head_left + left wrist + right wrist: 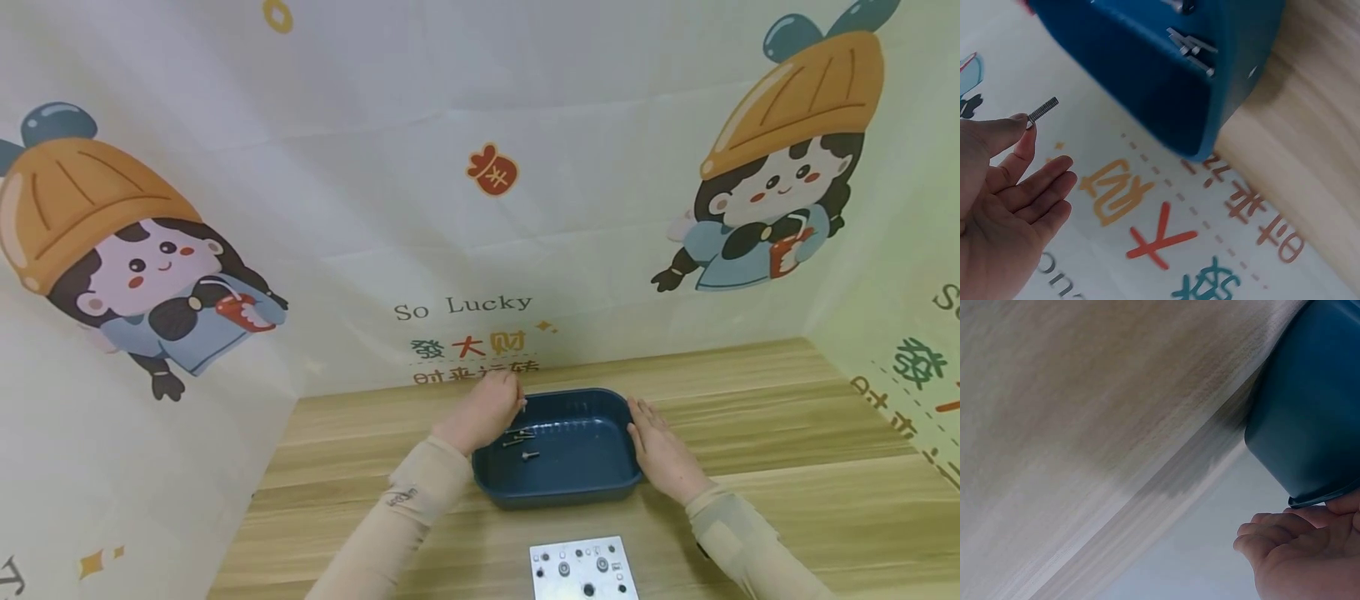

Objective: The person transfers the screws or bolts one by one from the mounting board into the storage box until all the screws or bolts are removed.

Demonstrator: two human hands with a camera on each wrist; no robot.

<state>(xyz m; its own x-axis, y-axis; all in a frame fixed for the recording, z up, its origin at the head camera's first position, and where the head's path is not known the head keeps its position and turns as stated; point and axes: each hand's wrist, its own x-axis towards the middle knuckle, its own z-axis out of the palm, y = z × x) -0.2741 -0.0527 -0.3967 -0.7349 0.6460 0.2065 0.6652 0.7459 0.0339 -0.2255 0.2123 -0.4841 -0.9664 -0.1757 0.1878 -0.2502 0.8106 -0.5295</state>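
A threaded bolt is pinched between the thumb and index finger of my left hand, its other fingers loosely bent. This hand is over the left rear rim of a dark blue tray. Inside the tray, several small bolts lie toward the left, with another bolt a little nearer the front. At the tray's right side, my right hand touches the rim with extended fingers. The right wrist view shows that hand against the tray's edge, partly cut off by the frame.
A silvery metal plate with holes and round fittings lies in front of the tray, cut off by the lower frame edge. Both stand on a wood-grain table. A printed white cloth rises behind the table's back edge.
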